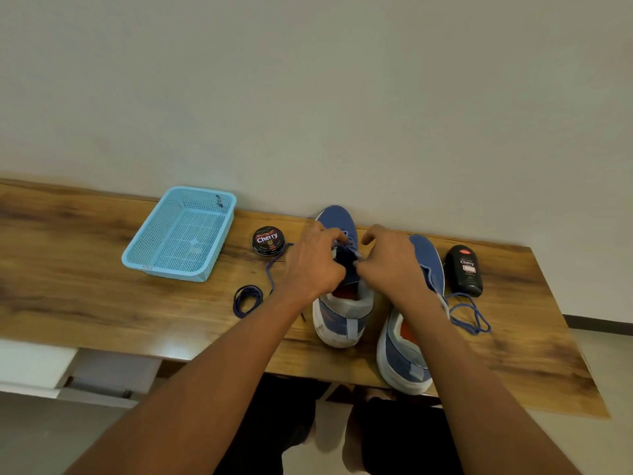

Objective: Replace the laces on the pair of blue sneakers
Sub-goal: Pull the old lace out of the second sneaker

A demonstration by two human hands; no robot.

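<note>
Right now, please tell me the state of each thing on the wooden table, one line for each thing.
Left blue sneaker: upright, both hands working its lace.
Right blue sneaker: upright, lace hanging loose onto the table.
Left hand: grip pinching the lace.
Right hand: grip pinching the lace.
Dark blue coiled lace: lying unused.
Light blue plastic basket: upright.
Round black polish tin: closed.
Black polish bottle: lying flat.

Open wood is lying at nine o'clock on the bench (85, 279), left of the basket (178, 234). Between basket and left sneaker (342, 313), the tin (268, 239) and coiled lace (247, 299) are crowding the lane. At three o'clock, the bottle (464, 270) and a loose lace (469, 313) are blocking the right sneaker's (407, 351) flank — the wall (308, 97) is closing off twelve.
</note>
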